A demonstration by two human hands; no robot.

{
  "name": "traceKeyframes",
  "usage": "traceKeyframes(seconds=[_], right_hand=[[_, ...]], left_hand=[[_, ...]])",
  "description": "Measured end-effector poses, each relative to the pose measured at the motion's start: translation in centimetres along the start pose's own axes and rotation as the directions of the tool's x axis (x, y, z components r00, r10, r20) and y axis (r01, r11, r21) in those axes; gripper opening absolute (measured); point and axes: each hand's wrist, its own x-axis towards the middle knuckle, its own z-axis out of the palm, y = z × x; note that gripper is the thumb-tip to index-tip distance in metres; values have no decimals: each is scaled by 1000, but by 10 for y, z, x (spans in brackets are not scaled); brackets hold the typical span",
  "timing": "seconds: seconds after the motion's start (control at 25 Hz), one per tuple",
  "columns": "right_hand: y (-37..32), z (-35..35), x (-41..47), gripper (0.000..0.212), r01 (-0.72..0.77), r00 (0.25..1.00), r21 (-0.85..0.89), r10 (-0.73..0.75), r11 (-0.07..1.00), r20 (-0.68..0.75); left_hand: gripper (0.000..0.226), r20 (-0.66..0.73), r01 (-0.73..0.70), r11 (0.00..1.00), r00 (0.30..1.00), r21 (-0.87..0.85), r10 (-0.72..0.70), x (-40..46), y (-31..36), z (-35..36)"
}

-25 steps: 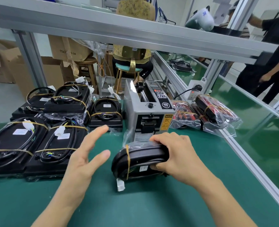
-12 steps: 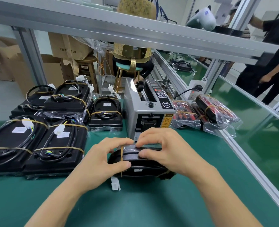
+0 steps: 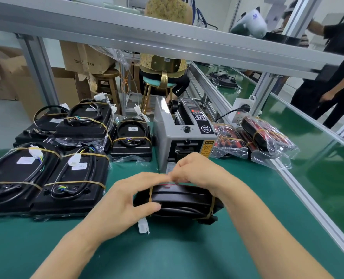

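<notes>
Head view: hands (image 3: pixel 124 200) (image 3: pixel 199 172) hold black unit (image 3: pixel 183 200), well inside mat (image 3: pixel 253 214) edge.

Centre foreground: the housing (image 3: pixel 179 198) was smooth, semi-glossy black plastic, bound by tan rubber bands (image 3: pixel 150 195); a white plastic connector (image 3: pixel 143 226) lay just below it. The bench mat (image 3: pixel 167 254) was matt green and smooth. Left of frame: black plastic units (image 3: pixel 70 188) looked matt, some in clear glossy film. Centre: the tape dispenser (image 3: pixel 165 137) had a grey satin metal casing. Right: the bags (image 3: pixel 271 141) were crinkled transparent plastic. Upper frame: the rail (image 3: pixel 147 37) was brushed aluminium. Upper left: the boxes (image 3: pixel 82 59) were brown cardboard, the stool (image 3: pixel 106 74) bare wood.
</notes>
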Motion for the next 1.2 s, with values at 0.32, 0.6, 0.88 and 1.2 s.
traceKeyframes(seconds=[0.32, 0.6, 0.88, 1.2], right_hand=[[46, -27, 7, 6, -125, 925, 439, 264, 890, -272], [32, -2, 32, 3, -9, 853, 688, 365, 725, -374], [23, 2, 43, 13, -46, 801, 771, 484, 636, -352], [19, -10, -15, 17, 139, 896, 766, 250, 628, -368]], left_hand=[[62, -237, 86, 993, 969, 77, -66, -19, 0, -1], [66, -332, 85, 993, 942, 86, -51, -33, 0, -7], [56, -365, 89, 992, 929, 90, -50, -37, 2, -7], [51, -523, 97, 985, 852, 144, -7, -27, 11, 20]])
